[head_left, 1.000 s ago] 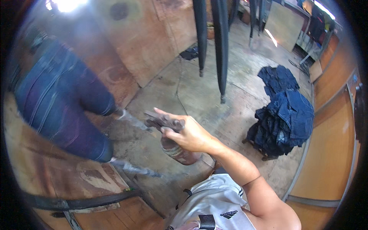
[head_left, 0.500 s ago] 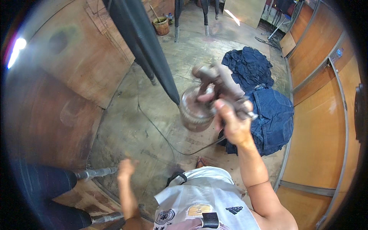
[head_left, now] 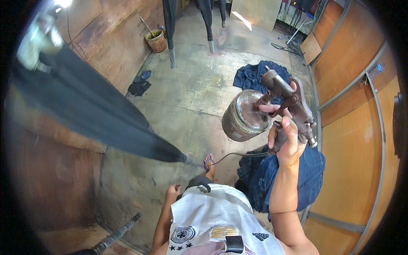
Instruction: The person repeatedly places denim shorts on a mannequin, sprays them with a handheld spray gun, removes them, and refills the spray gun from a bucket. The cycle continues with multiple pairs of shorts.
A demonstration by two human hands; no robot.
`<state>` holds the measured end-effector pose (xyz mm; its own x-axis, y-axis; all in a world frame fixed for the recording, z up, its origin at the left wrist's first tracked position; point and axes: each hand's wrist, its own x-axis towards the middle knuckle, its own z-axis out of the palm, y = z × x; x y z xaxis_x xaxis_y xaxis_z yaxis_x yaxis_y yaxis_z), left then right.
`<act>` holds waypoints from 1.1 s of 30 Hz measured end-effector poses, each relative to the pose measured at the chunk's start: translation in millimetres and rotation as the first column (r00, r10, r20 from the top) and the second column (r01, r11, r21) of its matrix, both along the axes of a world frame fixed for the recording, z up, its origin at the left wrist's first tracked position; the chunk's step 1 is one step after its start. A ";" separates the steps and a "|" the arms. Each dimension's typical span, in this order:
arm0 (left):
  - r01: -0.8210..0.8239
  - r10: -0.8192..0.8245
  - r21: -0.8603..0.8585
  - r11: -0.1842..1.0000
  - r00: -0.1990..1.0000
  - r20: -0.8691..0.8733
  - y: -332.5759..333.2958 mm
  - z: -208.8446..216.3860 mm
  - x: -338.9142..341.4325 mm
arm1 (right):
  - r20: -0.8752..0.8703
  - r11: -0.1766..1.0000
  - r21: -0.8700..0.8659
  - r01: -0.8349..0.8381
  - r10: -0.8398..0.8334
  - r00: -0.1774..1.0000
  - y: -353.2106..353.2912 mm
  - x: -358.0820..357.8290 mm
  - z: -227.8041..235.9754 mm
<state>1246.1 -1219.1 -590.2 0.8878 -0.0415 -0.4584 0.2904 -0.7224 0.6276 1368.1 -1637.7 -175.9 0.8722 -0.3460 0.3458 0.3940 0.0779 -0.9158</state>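
Observation:
My right hand (head_left: 290,138) is closed round the grip of a stained spray gun (head_left: 293,104), raised above the floor on the right. Its round metal paint cup (head_left: 244,117) hangs on the gun's left side. A thin dark hose (head_left: 231,155) runs from the gun toward the left. Down by my left hip, my left hand (head_left: 172,194) has its fingers curled, with nothing visible in them. A dark trouser leg (head_left: 106,110) hangs slantwise at the left, blurred by motion, its narrow lower end near my foot and apart from both hands.
Dark blue jeans lie in a near pile (head_left: 308,176) and a far pile (head_left: 250,76) at the right. More dark legs (head_left: 169,29) hang at the back, near a bucket (head_left: 156,41) with a stick. A wrapped pole (head_left: 119,231) juts in at lower left. Wooden panels (head_left: 350,157) line the right.
The spray gun has moved right in my right hand. My left hand has drawn in to my hip, its fingers curling. The hanging dark leg has shifted left and down, and my view has turned.

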 end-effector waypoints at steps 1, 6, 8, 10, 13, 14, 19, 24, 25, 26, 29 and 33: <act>-0.010 0.012 -0.050 0.999 0.999 0.044 -10.0 8.3 40.8 | -0.012 0.999 0.013 0.040 -0.040 0.999 -0.5 26.1 -2.0; -0.039 0.004 -0.480 0.876 0.997 -0.073 -101.5 62.6 227.0 | -0.006 0.996 0.068 0.053 -0.053 0.999 -23.4 142.3 -0.7; 0.058 -0.045 -0.394 0.917 0.998 0.041 -135.2 82.7 280.8 | 0.004 0.994 0.059 0.091 -0.092 0.996 -38.9 188.1 -1.8; 0.042 -0.022 -0.402 0.915 0.998 0.054 -163.9 91.7 330.7 | -0.020 0.993 0.022 0.114 -0.113 0.993 -58.2 226.2 -4.3; 0.018 -0.003 -0.391 0.920 0.999 0.039 -193.5 81.8 413.0 | -0.047 0.986 0.051 0.157 -0.154 0.987 -91.0 295.3 -19.4; -0.003 0.013 -0.378 0.926 1.000 0.023 -202.6 74.7 438.9 | -0.046 0.989 0.041 0.146 -0.144 0.989 -105.0 319.2 -24.7; 0.069 -0.041 -0.274 0.959 0.993 0.108 -243.2 52.7 563.2 | -0.060 0.996 -0.035 0.083 -0.085 0.995 -185.2 438.0 -34.4; -0.029 0.062 -0.201 0.979 0.985 0.160 -282.2 94.0 708.3 | -0.075 0.990 -0.140 0.024 -0.035 0.997 -246.6 581.2 -3.2; -0.028 0.058 -0.199 0.980 0.988 0.147 -294.6 103.1 739.6 | -0.078 0.992 -0.122 0.023 -0.033 0.996 -257.8 613.9 3.0; -0.034 0.067 -0.223 0.974 0.987 0.146 -307.6 112.1 767.9 | -0.091 0.995 -0.105 0.005 -0.014 0.996 -266.7 648.6 9.2; -0.078 0.124 -0.269 0.960 0.980 0.157 -350.4 130.1 848.8 | -0.108 0.998 -0.053 -0.021 0.015 0.994 -288.1 750.3 17.5; -0.124 0.120 -0.441 0.889 0.992 -0.037 -408.4 148.2 962.4 | -0.132 0.994 -0.040 -0.099 0.093 0.987 -299.1 892.7 10.4</act>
